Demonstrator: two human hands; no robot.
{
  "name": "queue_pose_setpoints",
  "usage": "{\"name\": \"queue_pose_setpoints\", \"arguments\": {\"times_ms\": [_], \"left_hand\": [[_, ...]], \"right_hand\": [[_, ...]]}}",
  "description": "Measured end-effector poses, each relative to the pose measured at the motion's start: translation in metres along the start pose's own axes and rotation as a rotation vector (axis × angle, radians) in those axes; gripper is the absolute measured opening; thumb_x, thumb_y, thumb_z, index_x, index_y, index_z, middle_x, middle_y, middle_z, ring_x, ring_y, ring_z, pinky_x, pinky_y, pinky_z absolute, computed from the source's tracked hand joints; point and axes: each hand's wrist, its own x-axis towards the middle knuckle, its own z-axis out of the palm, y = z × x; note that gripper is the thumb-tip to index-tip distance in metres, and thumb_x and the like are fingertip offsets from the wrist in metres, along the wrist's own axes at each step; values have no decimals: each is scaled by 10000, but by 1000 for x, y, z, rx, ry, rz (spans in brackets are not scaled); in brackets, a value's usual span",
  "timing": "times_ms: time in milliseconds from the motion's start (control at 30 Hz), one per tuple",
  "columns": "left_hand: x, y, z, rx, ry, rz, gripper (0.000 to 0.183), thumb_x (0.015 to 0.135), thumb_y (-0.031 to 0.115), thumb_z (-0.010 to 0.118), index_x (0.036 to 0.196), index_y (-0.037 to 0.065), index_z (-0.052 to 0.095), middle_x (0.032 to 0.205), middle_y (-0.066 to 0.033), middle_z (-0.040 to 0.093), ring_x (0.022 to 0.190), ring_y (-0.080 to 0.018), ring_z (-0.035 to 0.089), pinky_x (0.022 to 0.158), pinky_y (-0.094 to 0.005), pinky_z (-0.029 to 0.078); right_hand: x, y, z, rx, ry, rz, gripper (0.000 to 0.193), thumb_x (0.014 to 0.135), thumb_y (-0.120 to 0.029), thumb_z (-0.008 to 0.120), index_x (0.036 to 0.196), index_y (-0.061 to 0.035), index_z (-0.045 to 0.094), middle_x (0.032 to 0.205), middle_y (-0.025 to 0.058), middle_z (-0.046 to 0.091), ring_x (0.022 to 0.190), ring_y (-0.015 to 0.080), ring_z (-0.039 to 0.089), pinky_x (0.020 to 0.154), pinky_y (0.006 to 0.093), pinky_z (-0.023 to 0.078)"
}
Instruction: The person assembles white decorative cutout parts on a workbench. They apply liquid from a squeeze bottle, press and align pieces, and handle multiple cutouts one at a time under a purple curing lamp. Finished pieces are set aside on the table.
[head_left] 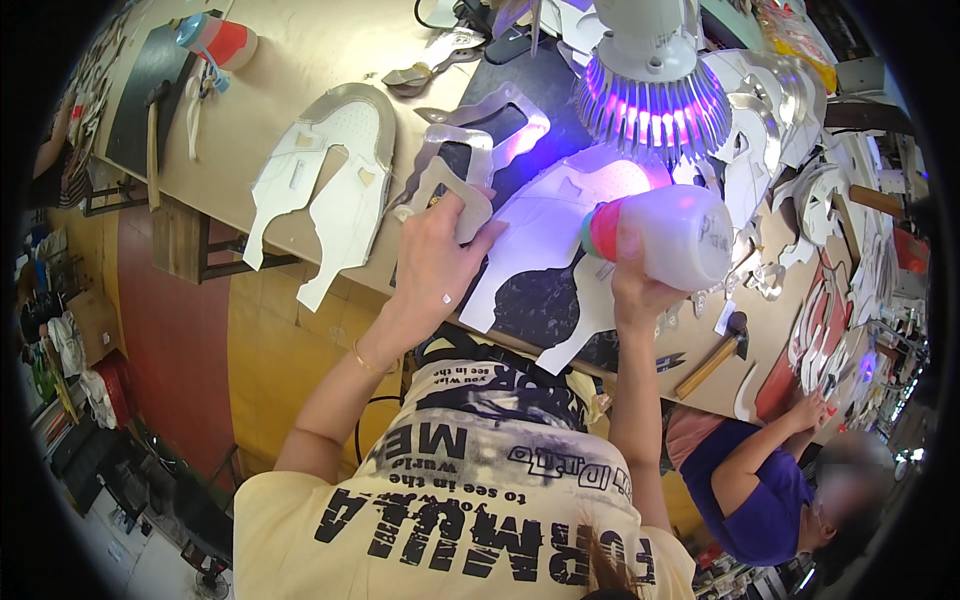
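Observation:
My left hand pinches a small beige flat piece with a rounded end, beside silvery curved metal frames. In my right hand is a translucent white plastic bottle, tilted on its side, its red neck and teal cap pointing left. Between my hands, a white U-shaped shoe-upper piece lies on a dark mat under the violet light. A similar white shoe-upper piece, with a greyish curved border, rests on the table to the left.
A lamp with glowing violet fins hangs close above the work. A second bottle and a hammer lie far left. Near the right front edge is another hammer. Cut pieces crowd the right, where a person in purple works.

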Motion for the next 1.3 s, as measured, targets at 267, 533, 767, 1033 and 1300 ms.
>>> {"name": "queue_pose_setpoints", "arguments": {"times_ms": [267,533,767,1033,1300], "left_hand": [[-1,-1,2,-31,10,20,294,775,95,805,1040,46,689,812,-87,728,708,-179,704,665,-298,538],[-1,-1,1,-48,11,10,305,776,96,806,1055,52,692,816,-78,729,715,-167,698,666,-293,533],[-2,0,2,-84,21,-10,311,773,90,807,1059,55,691,810,-70,727,698,-142,678,653,-283,522],[-3,-1,1,-91,6,-19,303,787,62,793,1070,41,684,860,-54,723,682,-131,653,649,-269,513],[-22,-11,-2,-442,376,344,511,904,-6,632,1370,-50,427,1015,-97,629,560,-70,449,524,-203,376]], "right_hand": [[-2,-6,2,113,18,60,390,748,-163,825,1078,-27,668,996,78,694,879,240,681,855,376,510],[4,-14,9,80,51,-31,412,741,-193,857,1051,-6,661,945,76,690,825,216,673,809,354,515],[-3,-33,6,164,56,96,413,726,-154,870,1038,8,652,932,68,689,790,190,670,752,324,527],[-29,-27,1,557,369,502,431,818,-155,789,1153,7,572,986,66,633,823,198,658,768,344,555],[11,18,-58,434,496,455,424,855,-179,758,1193,-22,557,1033,60,625,852,144,643,804,321,547]]}}
